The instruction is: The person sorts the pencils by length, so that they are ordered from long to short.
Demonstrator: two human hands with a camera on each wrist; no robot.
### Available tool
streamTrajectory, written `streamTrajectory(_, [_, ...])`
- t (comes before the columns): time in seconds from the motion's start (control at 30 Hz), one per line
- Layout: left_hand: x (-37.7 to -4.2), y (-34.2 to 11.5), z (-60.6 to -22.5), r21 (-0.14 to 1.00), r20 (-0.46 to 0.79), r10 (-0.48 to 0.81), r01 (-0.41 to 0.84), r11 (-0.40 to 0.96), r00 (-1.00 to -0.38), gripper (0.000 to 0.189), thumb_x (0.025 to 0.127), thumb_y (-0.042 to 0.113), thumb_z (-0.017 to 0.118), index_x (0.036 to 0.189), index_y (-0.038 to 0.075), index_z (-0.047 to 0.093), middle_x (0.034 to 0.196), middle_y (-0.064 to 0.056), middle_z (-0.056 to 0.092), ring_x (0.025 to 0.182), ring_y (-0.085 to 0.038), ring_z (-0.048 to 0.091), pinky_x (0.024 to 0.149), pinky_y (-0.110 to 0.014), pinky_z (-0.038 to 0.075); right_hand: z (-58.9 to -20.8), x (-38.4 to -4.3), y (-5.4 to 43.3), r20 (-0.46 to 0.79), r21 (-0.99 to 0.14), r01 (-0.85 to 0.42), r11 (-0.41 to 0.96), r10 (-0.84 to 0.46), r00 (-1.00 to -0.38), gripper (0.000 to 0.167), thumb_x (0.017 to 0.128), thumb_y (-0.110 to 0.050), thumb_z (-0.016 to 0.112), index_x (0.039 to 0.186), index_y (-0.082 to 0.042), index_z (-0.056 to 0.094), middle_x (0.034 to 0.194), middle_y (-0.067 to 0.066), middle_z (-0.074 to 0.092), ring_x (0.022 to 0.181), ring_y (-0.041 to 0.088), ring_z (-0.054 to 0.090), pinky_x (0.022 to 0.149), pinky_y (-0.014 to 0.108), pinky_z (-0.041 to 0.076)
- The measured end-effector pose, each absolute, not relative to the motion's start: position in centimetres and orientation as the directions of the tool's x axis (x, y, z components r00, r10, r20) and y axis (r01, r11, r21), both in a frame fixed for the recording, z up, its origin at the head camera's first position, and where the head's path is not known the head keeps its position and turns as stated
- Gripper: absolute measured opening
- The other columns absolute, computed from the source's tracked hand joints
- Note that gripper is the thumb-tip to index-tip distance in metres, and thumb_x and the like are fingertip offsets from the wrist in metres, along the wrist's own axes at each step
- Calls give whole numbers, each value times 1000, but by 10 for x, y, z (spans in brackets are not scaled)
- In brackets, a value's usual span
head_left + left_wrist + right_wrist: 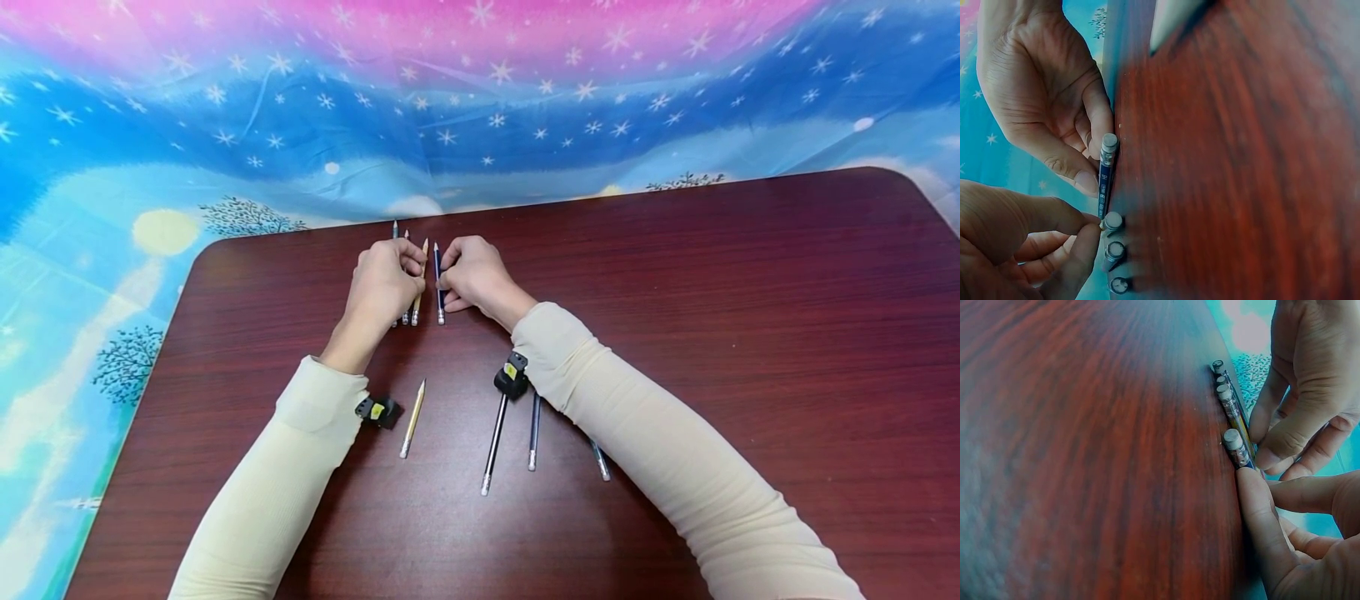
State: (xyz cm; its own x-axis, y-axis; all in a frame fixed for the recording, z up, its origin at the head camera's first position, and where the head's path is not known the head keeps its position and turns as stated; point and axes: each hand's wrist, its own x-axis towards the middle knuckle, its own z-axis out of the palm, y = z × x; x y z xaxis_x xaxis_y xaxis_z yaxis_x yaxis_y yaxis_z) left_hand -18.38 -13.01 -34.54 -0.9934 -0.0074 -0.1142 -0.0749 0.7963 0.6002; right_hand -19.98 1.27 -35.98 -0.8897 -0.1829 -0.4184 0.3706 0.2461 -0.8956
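Observation:
Near the table's far edge, my left hand [382,279] pinches a yellow pencil [416,317] between thumb and finger, as the left wrist view shows. Beside it, my right hand [480,275] holds a dark blue pencil [440,312] by its side with thumb and fingers. A narrow gap separates these two pencils. Two more pencils stand in the row to the left, a dark pencil [406,318] and a grey-blue pencil [395,227], partly hidden by my left hand. In the right wrist view, the white eraser [1232,439] of the dark blue pencil sits nearest my right thumb.
Closer to me on the brown table [712,292] lie a loose yellow pencil [412,421], a black striped pencil [494,446], a blue pencil [534,433] and another pencil [600,461] partly under the right sleeve. A snowflake-patterned cloth [450,108] hangs behind the far edge.

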Motion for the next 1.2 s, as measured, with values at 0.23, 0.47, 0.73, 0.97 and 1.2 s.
streamTrajectory(0.23, [-184,-129,-344,575,-121,-22,-89,813,-992,22,92,1,73,113,10,73,103,-5,73,98,-27,67,95,-48,52,-359,-199,13,-418,-896,369,249,-186,-889,19,92,13,67,105,3,57,82,14,66,47,15,60,53,30,63])
streamTrajectory(0.47, [-183,-129,-345,569,-120,-24,-88,817,-993,22,92,2,73,112,10,73,103,-5,73,97,-28,67,92,-48,53,-358,-199,13,-420,-895,372,247,-182,-889,20,91,13,67,105,3,57,81,14,65,46,14,60,53,30,63])
streamTrajectory(0.73, [-184,-129,-347,586,-109,2,-63,808,-994,21,92,-2,70,111,7,72,99,-6,72,95,-27,67,93,-46,54,-359,-199,13,-419,-895,370,250,-179,-890,20,91,13,67,105,3,57,81,14,65,46,14,60,52,29,62])
streamTrajectory(0.97, [-184,-129,-348,590,-90,4,-50,806,-996,19,92,-2,69,109,6,73,97,-6,73,92,-26,68,85,-41,57,-359,-200,13,-417,-893,367,259,-175,-892,20,92,13,68,105,3,58,83,12,64,47,14,60,52,29,62])
streamTrajectory(1.2, [-184,-129,-348,595,-104,0,-62,801,-995,20,93,-1,67,111,5,72,103,-12,74,94,-27,67,86,-41,56,-360,-199,12,-418,-894,368,256,-178,-891,19,92,12,68,105,3,58,83,12,62,48,15,60,52,29,62])
